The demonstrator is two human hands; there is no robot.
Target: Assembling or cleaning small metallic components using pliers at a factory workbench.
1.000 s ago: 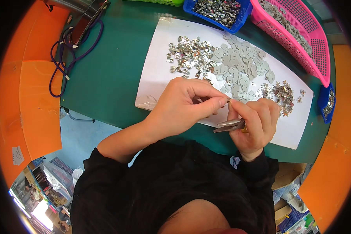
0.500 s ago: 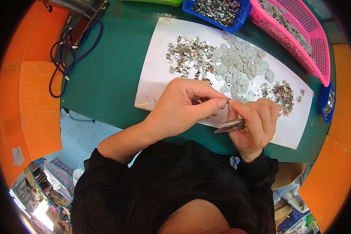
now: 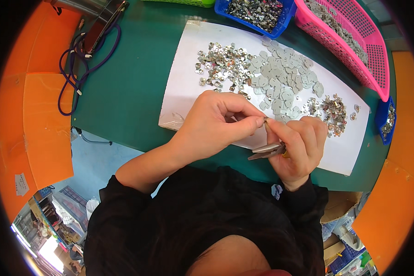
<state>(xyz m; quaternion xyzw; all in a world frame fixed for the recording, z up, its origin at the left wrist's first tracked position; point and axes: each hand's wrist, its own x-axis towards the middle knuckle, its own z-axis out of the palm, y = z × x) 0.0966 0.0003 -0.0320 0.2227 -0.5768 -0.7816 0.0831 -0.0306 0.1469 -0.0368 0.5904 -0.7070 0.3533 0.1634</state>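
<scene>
My left hand is closed in a pinch, thumb against forefinger, on a small dark metal part. Most of that part is hidden by the fingertips. The thumb and forefinger of my right hand meet it from the other side. Tucked in the right palm is a pair of pliers, its jaws pointing left and a bit of yellow handle showing. Beyond the hands, on a white board, lie a pile of shiny metal clips, a heap of flat grey pieces and smaller metal fittings.
A blue tray of metal parts and a pink basket of grey pieces stand at the back. Another small blue tray is at the right edge. A purple cord loops over the green table at left.
Both pinching fingertips have shifted slightly left with the small part. My right hand and the pliers moved a little left too. The piles look the same.
</scene>
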